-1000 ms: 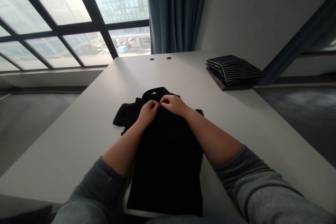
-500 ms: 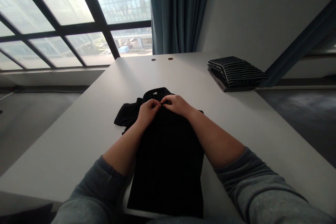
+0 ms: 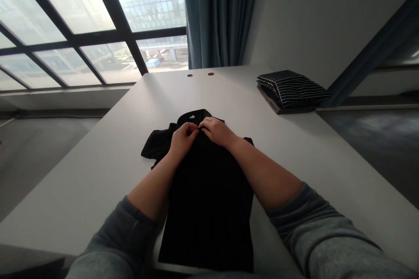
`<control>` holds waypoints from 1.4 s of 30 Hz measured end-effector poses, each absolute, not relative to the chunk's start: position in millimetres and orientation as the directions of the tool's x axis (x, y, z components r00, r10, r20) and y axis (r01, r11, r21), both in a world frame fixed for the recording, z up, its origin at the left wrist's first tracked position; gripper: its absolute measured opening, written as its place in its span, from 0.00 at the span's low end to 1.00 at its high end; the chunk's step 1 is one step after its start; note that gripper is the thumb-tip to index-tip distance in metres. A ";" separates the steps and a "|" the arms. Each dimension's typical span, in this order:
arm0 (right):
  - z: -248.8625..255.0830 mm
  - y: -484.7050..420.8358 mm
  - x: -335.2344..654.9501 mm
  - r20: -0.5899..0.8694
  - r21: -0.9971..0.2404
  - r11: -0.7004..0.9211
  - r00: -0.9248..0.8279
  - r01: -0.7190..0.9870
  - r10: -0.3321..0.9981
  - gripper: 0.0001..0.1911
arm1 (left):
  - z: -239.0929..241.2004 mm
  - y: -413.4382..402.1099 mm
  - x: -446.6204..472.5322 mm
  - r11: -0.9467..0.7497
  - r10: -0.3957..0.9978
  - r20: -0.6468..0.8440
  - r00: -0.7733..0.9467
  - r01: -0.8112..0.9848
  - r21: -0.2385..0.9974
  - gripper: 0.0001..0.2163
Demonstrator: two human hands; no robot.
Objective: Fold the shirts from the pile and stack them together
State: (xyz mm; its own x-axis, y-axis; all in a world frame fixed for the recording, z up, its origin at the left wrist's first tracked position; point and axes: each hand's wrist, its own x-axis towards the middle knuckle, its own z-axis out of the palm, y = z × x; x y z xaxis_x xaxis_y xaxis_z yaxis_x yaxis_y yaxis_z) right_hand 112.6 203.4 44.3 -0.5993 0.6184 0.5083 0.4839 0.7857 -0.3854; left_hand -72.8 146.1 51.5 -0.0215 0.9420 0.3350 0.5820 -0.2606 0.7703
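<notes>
A black short-sleeved shirt [image 3: 209, 200] lies spread on the white table, its collar end away from me and its hem near my body. A small white label shows inside the collar. My left hand [image 3: 183, 138] pinches the dark fabric just below the collar opening. Close against it, my right hand [image 3: 216, 130] has its fingers closed on the same spot of the shirt front. The fingertips of both hands nearly meet. Any button between them is too small and dark to make out. One sleeve sticks out on the left, past my left wrist.
Folded clothes, with a black-and-white striped garment [image 3: 294, 87] on top, rest at the table's far right. Two round cable holes sit near the far edge of the white table [image 3: 108, 183]. Beyond stand a blue curtain [image 3: 219, 17] and a window [image 3: 157, 0].
My right hand's fingers have curled over a little more at the collar front. My left hand stays pinched on the cloth. The whole view has shifted slightly.
</notes>
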 end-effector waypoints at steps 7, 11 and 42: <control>35.8 205.4 112.1 0.485 -0.367 0.779 -0.610 0.508 0.627 0.08 | 50.2 143.6 -68.9 -0.294 0.930 0.364 0.048 0.688 0.663 0.09; 32.7 206.0 111.1 0.469 -0.446 0.747 -0.582 0.493 0.665 0.09 | 49.2 141.2 -63.7 -0.249 0.936 0.352 0.019 0.741 0.623 0.07; 27.1 203.4 108.6 0.370 -0.540 0.662 -0.560 0.519 0.741 0.08 | 45.7 139.2 -60.8 -0.168 0.961 0.275 0.009 0.812 0.559 0.02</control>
State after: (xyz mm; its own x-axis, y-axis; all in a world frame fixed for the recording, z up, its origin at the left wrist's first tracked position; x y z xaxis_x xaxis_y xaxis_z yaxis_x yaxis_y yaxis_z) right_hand 108.6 203.4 27.1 -0.5603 0.7410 0.3701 0.5190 0.6623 -0.5403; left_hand -60.8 139.2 45.7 0.0092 0.9614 0.2751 0.8122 -0.1677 0.5587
